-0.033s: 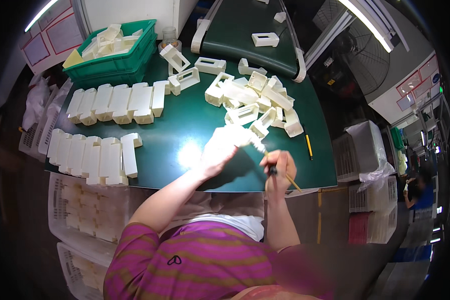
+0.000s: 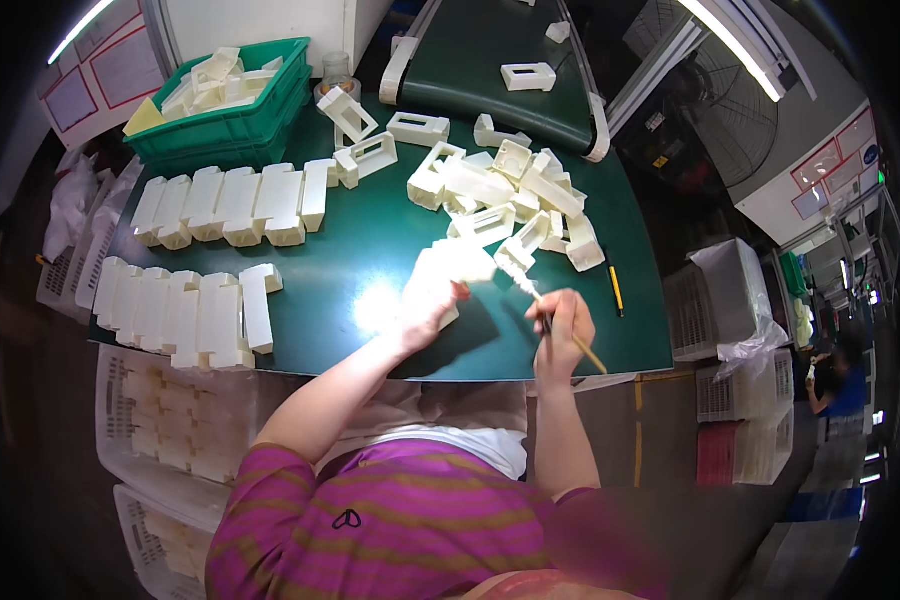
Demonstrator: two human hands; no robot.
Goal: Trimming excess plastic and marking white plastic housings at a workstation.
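My left hand (image 2: 425, 305) is closed around a white plastic housing (image 2: 467, 262) above the table's near half; glare washes out the part's edges and my fingertips. In my right hand (image 2: 567, 322) is a thin wooden stick (image 2: 590, 354), pinched like a pencil. Its white, uneven tip points up and left toward the housing, with a small gap between them. Something small and dark shows at the fingers of that hand, too unclear to name. Just beyond both hands lies a loose heap of white plastic housings (image 2: 485, 183), some with rectangular openings.
Two rows of white housings (image 2: 245, 205) line the table's left side. Behind them stand stacked green crates (image 2: 220, 128) with more parts. A conveyor belt (image 2: 480, 75) meets the far edge. A yellow pencil-like tool (image 2: 615, 288) lies at right. White baskets (image 2: 120, 400) stand lower left.
My left hand has turned slightly and drawn the housing a little left. My right hand has shifted slightly up and right, and the stick's tip is now farther from the housing.
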